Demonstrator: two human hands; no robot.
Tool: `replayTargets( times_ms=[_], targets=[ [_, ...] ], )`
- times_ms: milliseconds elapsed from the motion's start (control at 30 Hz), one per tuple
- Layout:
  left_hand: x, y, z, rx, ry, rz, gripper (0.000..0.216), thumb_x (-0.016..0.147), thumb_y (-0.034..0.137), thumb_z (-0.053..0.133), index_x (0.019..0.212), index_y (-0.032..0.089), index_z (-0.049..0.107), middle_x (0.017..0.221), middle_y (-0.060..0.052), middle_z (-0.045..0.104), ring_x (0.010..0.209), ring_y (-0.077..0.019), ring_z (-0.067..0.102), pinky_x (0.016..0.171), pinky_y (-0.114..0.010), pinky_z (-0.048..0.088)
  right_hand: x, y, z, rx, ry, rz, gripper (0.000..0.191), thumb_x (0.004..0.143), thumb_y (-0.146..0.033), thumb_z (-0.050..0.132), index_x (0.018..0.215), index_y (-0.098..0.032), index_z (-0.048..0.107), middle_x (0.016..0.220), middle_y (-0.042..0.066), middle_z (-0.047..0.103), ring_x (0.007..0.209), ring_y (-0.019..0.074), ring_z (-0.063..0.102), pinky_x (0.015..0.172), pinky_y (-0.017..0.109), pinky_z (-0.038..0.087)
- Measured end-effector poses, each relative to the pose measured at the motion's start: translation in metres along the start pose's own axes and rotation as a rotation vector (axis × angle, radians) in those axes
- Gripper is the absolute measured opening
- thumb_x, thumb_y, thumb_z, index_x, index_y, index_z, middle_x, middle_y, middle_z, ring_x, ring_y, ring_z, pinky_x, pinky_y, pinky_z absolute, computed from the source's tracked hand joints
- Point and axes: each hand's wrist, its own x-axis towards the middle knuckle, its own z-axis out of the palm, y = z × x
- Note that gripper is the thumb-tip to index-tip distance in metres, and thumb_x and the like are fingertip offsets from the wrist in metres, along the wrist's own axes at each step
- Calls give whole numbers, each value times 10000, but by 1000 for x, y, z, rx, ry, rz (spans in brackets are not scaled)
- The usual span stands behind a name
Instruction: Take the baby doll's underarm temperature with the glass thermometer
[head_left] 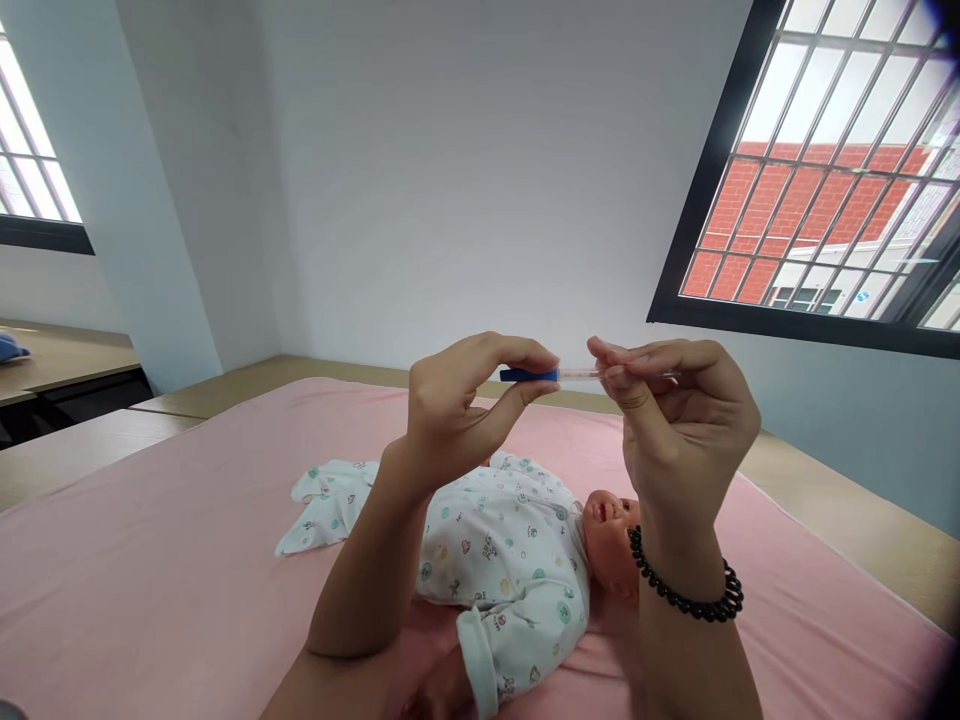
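I hold a thin glass thermometer (577,374) level in front of me, raised above the bed. My left hand (461,400) pinches its blue cap end between thumb and fingers. My right hand (679,410), with a black bead bracelet on the wrist, pinches the clear glass end. Below my arms a baby doll (517,560) in a white patterned sleepsuit lies on its back on the pink sheet (150,570), head toward the right.
The pink sheet covers a low wooden platform (847,510) that runs along the grey walls. A barred window (832,170) is at the right, another window (30,150) at the far left. A blue object (11,349) lies on the left ledge.
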Motion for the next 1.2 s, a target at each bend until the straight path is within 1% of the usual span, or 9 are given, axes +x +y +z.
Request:
replayTargets(
  times_ms=[133, 267, 333, 433, 533, 633, 833, 1100, 1200],
  targets=[
    [0, 0, 4, -5, 39, 25, 214, 824, 89, 781, 988, 207, 709, 866, -1, 765, 765, -143, 727, 699, -265, 623, -1, -3, -1, -28, 3, 9, 133, 853, -142, 763, 875, -225, 661, 825, -15, 677, 944, 211, 748, 855, 381, 660],
    [-1, -1, 8, -38, 62, 19, 212, 837, 99, 773, 1007, 210, 713, 886, -8, 770, 777, -149, 734, 705, -276, 630, 1, -2, -7, -22, -9, 11, 141, 836, -149, 787, 869, -223, 672, 820, -15, 682, 914, 200, 746, 890, 401, 652],
    [0, -1, 7, -40, 28, 12, 207, 850, 112, 766, 1024, 211, 714, 900, -13, 770, 795, -153, 734, 723, -285, 631, 4, 0, -12, -6, -61, 32, 141, 834, -148, 789, 875, -223, 677, 831, -14, 689, 914, 196, 745, 879, 387, 654],
    [1, -3, 3, -28, -9, 7, 216, 854, 120, 766, 1043, 215, 720, 930, -20, 769, 831, -159, 733, 757, -296, 630, 9, 2, -20, 3, -188, 102, 176, 832, -130, 782, 945, -231, 693, 910, -6, 702, 960, 196, 741, 837, 336, 661],
    [1, -6, -3, -46, 41, -33, 224, 847, 123, 776, 1044, 219, 727, 943, -22, 764, 847, -168, 732, 771, -311, 630, 13, 1, -28, -4, -312, 172, 280, 816, -110, 787, 1048, -235, 696, 1034, 19, 701, 1031, 197, 716, 848, 319, 658],
    [0, -8, -6, -62, 86, -66, 238, 835, 139, 794, 1045, 228, 728, 943, -21, 758, 846, -172, 730, 766, -321, 633, 14, -2, -33, -6, -377, 214, 301, 814, -116, 790, 1076, -231, 698, 1037, 29, 693, 996, 191, 712, 853, 329, 656],
    [0, -8, -9, -73, 99, -43, 239, 827, 147, 806, 1036, 237, 732, 930, -16, 760, 841, -172, 732, 755, -320, 640, 12, -7, -39, -124, -250, 193, 186, 819, -147, 797, 973, -227, 730, 900, 9, 699, 815, 150, 709, 758, 286, 651],
    [0, -7, -13, -47, 86, -35, 187, 815, 211, 830, 979, 234, 744, 879, -15, 772, 780, -173, 745, 692, -306, 640, 15, -5, -39, -124, -186, 98, 119, 834, -167, 784, 939, -223, 776, 804, -4, 708, 674, 130, 683, 639, 276, 625],
    [0, -7, -15, -22, 87, -51, 171, 814, 249, 833, 960, 234, 746, 849, -13, 770, 758, -170, 744, 673, -303, 637, 16, -4, -40, -133, -163, 94, 103, 831, -192, 792, 925, -233, 786, 784, -10, 712, 653, 131, 680, 613, 277, 622]
  ],
)
